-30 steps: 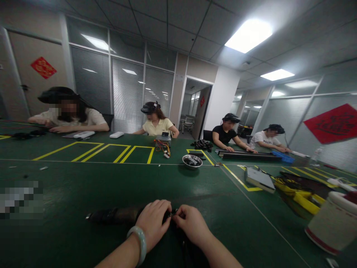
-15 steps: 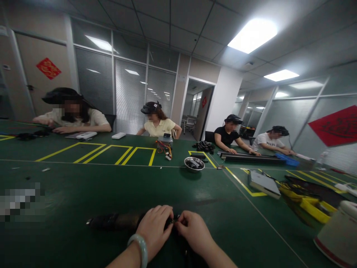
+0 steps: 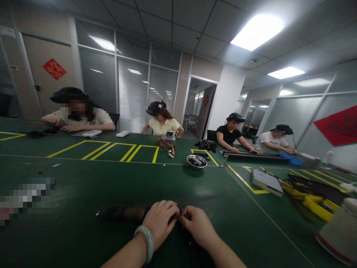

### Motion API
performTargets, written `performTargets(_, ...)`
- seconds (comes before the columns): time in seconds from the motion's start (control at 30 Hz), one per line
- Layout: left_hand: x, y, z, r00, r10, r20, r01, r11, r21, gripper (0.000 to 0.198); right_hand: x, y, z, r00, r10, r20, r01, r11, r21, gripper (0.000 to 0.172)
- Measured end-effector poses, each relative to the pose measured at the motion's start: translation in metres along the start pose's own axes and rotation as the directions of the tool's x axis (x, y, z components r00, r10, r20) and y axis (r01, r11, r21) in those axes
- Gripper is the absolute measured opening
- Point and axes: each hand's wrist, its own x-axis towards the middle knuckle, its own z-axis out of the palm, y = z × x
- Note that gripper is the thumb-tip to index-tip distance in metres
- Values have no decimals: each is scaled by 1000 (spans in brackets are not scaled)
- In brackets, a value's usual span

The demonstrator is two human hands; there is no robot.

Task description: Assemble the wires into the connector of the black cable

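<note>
A long dark cylindrical tool (image 3: pixel 122 213) lies on the green table, its small shiny tip pointing left. My left hand (image 3: pixel 161 217), with a pale green bangle (image 3: pixel 147 242) on the wrist, is closed over the right end of this tool. Beside it my right hand (image 3: pixel 196 223) makes a pinch close to the left fingertips. Whatever sits in that pinch is small and dark, and the fingers mostly hide it. Below the hands a dark shape, perhaps a cord, runs toward me, too dim to make out.
A metal bowl (image 3: pixel 196 161) of small dark parts stands ahead. To the right are a silver box (image 3: pixel 267 182), a yellow tray (image 3: pixel 320 207) and a whitish container (image 3: pixel 340 232). Several people with head gear sit across the table; wires (image 3: pixel 167 147) lie before one.
The view has shifted slightly, so everything appears a little to the right and mostly higher. Both hands stay together at the tool's right end, with only small finger motion.
</note>
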Motion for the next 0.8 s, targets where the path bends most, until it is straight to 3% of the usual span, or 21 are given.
performTargets(0.8, 1, 0, 3, 999, 8, -36, -9, 1000, -16, 15, -3, 0, -2, 1000, -19, 12, 19, 1000, -10, 7)
